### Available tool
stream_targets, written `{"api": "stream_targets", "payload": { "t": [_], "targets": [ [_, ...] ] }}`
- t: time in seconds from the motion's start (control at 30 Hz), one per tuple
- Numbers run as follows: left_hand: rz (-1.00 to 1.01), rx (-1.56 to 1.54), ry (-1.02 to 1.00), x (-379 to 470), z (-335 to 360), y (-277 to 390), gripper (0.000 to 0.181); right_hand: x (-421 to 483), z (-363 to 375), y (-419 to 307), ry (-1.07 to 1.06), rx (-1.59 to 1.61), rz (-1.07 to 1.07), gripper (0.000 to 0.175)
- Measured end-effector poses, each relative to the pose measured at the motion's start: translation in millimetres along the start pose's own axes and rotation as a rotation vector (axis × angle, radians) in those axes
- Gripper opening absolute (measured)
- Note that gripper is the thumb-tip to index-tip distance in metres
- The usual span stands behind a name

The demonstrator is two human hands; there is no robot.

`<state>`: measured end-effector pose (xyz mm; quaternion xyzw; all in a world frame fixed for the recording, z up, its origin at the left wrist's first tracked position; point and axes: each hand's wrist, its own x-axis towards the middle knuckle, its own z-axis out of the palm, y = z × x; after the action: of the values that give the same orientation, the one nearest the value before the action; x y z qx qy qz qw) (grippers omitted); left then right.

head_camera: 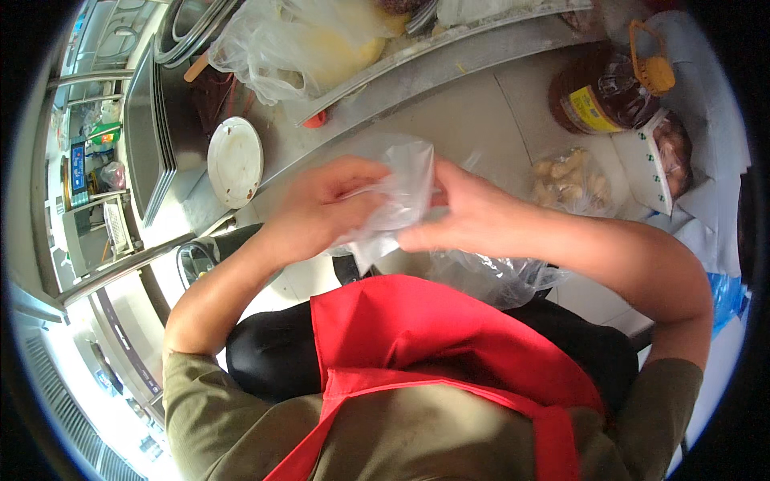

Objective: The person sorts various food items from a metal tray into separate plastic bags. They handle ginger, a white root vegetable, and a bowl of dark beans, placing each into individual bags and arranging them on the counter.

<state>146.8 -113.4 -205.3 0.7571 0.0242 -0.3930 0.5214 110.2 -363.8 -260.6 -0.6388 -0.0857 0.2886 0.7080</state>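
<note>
A clear plastic bag (409,174) is held between my two hands above my lap and blurs a little. My left hand (328,207) grips its left side, with the fingers bent around the film. On the other side my right hand (448,210) pinches it between thumb and fingers. What the bag contains, if anything, I cannot tell. More clear plastic film (505,273) hangs below my right forearm, over the edge of the red apron (421,324).
A large oil jug (592,99) with an orange cap stands at the back right, near a bag of ginger-like pieces (571,177) and a white carton (646,162). Left are a stained white plate (236,162) and stacked metal trays (147,132). A plastic bag (289,48) lies on the shelf ahead.
</note>
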Motion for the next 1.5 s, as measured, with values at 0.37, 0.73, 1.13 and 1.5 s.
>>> {"api": "stream_targets", "payload": {
  "t": [0.37, 0.73, 1.13, 1.5],
  "targets": [
    [0.019, 0.146, -0.125, 30, -10, 11, 0.020, 3, -9, 54, 0.325, 0.604, 0.330, 0.029],
    [0.201, -0.608, 0.101, 40, -32, 19, 0.034, -30, -36, 98, 0.185, 0.259, 0.454, 0.039],
    [0.241, 0.218, 0.150, 38, -43, 44, 0.023, -52, -56, 53, 0.418, -0.946, 0.084, 0.047],
    [0.191, 0.308, -0.538, -2, 70, 39, 0.019, -28, -10, 84, -0.027, 1.223, 0.527, 0.047]
  ]
}}
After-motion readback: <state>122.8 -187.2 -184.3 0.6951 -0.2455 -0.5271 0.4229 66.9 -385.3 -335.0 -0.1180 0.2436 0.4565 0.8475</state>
